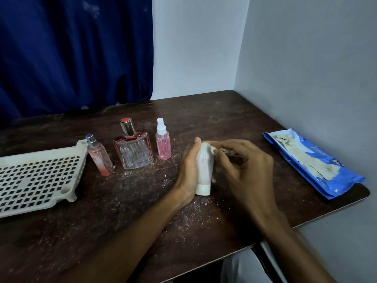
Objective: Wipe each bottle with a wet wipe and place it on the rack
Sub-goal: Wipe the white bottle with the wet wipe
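A white bottle (204,170) is clasped in the left hand (188,172) near the surface (126,211) middle. A wipe (224,151) is pinched against its top by the right hand (242,162).

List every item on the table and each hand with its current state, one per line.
White tube: cap down, gripped by left hand.
Right hand: pinching a wipe against the tube.
Rack: no bottles on it.
Slim pink bottle, square perfume bottle, pink spray bottle: upright on table.
Wipe pack: open.
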